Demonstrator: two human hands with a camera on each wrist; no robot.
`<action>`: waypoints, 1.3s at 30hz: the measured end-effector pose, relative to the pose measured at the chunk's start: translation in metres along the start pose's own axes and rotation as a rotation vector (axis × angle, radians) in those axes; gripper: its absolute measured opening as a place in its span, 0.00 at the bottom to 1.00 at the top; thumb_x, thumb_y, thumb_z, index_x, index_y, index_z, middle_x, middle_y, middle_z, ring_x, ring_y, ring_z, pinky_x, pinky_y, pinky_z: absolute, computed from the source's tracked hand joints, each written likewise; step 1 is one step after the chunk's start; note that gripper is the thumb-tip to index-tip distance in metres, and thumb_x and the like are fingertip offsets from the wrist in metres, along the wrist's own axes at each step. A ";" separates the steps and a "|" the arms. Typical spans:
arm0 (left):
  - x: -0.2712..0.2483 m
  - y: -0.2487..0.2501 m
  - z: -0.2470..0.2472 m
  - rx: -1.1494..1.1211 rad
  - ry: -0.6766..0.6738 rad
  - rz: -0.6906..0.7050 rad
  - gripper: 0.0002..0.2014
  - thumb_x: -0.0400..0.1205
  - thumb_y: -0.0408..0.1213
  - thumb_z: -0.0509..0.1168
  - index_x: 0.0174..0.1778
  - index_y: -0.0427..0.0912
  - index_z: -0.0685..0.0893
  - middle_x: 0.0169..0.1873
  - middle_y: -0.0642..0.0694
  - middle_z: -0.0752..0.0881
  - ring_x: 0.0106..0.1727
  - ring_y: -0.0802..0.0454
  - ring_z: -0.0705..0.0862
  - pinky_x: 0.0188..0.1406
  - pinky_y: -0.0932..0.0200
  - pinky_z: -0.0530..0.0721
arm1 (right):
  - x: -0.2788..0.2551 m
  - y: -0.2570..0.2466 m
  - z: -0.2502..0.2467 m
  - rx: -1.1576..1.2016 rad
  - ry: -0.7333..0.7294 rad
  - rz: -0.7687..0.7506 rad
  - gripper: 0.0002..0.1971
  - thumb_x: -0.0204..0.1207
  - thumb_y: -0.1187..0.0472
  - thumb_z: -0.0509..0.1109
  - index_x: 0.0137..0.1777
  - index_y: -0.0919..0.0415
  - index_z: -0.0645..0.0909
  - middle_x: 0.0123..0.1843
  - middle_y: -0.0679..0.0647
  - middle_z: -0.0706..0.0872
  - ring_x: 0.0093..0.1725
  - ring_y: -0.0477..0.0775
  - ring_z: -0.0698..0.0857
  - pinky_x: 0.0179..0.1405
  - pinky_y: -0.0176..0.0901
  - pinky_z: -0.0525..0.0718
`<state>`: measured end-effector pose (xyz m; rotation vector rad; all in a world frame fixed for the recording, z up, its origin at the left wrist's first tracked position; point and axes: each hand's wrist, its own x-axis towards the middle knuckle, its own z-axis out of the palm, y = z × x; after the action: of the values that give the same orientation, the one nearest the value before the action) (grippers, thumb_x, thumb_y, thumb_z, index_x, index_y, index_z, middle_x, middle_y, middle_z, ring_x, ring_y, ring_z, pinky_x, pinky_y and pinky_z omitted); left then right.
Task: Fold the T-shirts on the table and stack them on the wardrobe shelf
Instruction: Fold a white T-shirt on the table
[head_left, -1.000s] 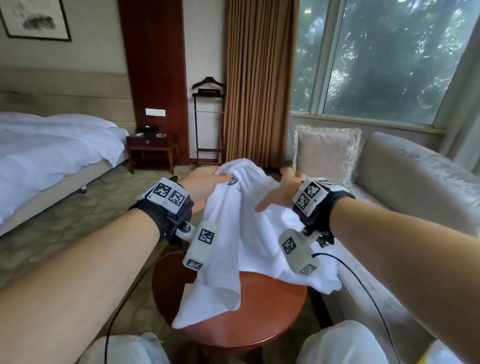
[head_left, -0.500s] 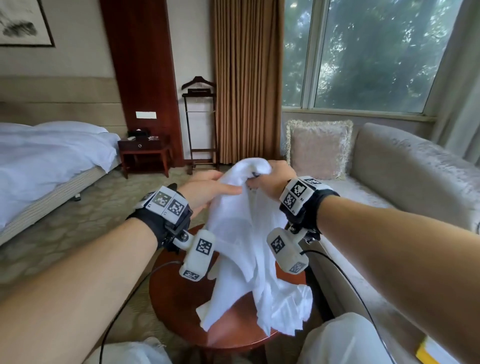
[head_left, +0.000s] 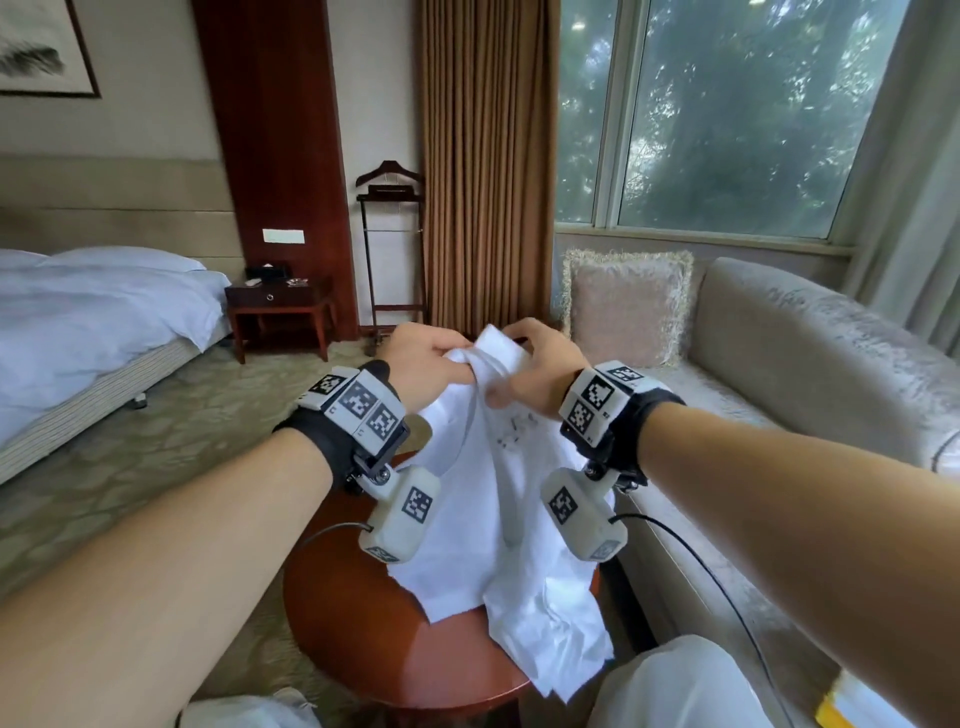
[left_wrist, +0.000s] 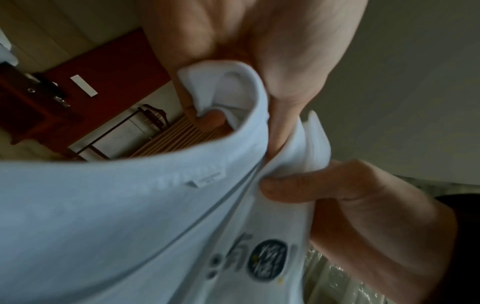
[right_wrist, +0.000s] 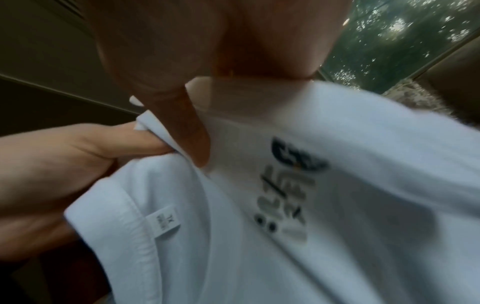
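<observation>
A white T-shirt with a dark chest print hangs from both hands above the round red-brown table, its lower part bunched on the tabletop. My left hand grips the collar end of the T-shirt, fingers curled into the fabric. My right hand pinches the T-shirt close beside it, right at the neckline. A size label shows inside the collar in both wrist views. The two hands almost touch. No wardrobe shelf is in view.
A grey sofa with a fringed cushion runs along the right under the window. A bed, a nightstand and a valet stand stand at the left and back. White-clad knees sit at the lower edge.
The shirt lay spread over the table a second ago. Both hands have since gathered its top and lifted it, and the right hand went from spread fingers to a pinch at the collar.
</observation>
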<state>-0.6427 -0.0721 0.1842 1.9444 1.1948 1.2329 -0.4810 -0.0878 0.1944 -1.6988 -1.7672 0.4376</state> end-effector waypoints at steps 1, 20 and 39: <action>0.000 0.004 0.000 0.012 -0.029 0.012 0.08 0.65 0.29 0.80 0.34 0.46 0.92 0.29 0.49 0.88 0.36 0.58 0.84 0.38 0.61 0.80 | -0.001 -0.002 -0.001 0.017 -0.009 -0.034 0.22 0.60 0.58 0.81 0.54 0.48 0.80 0.47 0.48 0.85 0.48 0.52 0.84 0.40 0.38 0.81; -0.001 -0.016 0.015 -0.193 0.330 -0.326 0.13 0.83 0.45 0.67 0.33 0.46 0.81 0.35 0.49 0.84 0.41 0.49 0.83 0.43 0.58 0.81 | -0.019 -0.004 -0.051 0.376 0.012 0.226 0.11 0.68 0.63 0.76 0.44 0.63 0.77 0.39 0.54 0.81 0.38 0.54 0.81 0.30 0.40 0.76; -0.018 -0.023 -0.010 0.158 0.204 -0.111 0.07 0.72 0.32 0.76 0.31 0.37 0.85 0.26 0.46 0.79 0.30 0.52 0.74 0.28 0.62 0.70 | -0.015 -0.010 -0.034 0.229 0.026 0.090 0.14 0.76 0.54 0.72 0.55 0.63 0.84 0.51 0.59 0.88 0.52 0.61 0.87 0.53 0.50 0.84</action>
<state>-0.6638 -0.0781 0.1624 1.8675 1.5238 1.3380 -0.4668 -0.1095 0.2230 -1.6170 -1.5616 0.6295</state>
